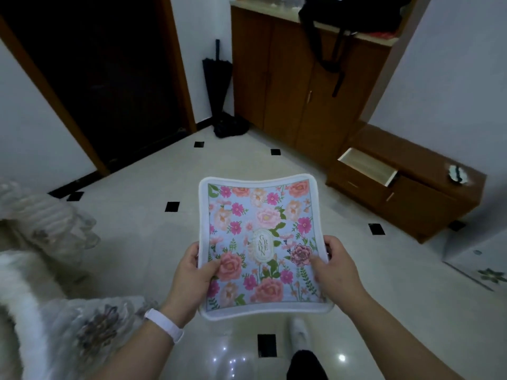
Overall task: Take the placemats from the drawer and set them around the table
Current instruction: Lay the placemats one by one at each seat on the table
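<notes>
Placemats (pixel 262 246): a floral stack with a white border, held flat in the air in front of the person, above the tiled floor (pixel 153 231). How many mats lie in the stack cannot be told; only the top face shows, printed with flowers and a small oval label.

Left hand (pixel 196 272): closed on the left edge of the placemats, thumb on top, fingers underneath. A white wristband (pixel 164 325) sits on that wrist.

Right hand (pixel 333 266): closed on the right edge in the same way, thumb on the print. The two-sided hold keeps the soft mats level and stops them from sagging or sliding apart; the far edge curls up slightly between the hands.

Drawer (pixel 369 167): open, in the low cabinet (pixel 428 187) to the right, well apart from the hands. Its pale inside looks bare from here, which suggests the mats are already out.

Table: a lace-covered edge (pixel 49 215) at the left may be it; this cannot be confirmed.

Judgement: the fetching step appears done and the carry is in hand. No mat is set down yet. The next move calls for turning towards the table and peeling off one mat at a time. Risk: the open drawer juts into the walkway.
</notes>
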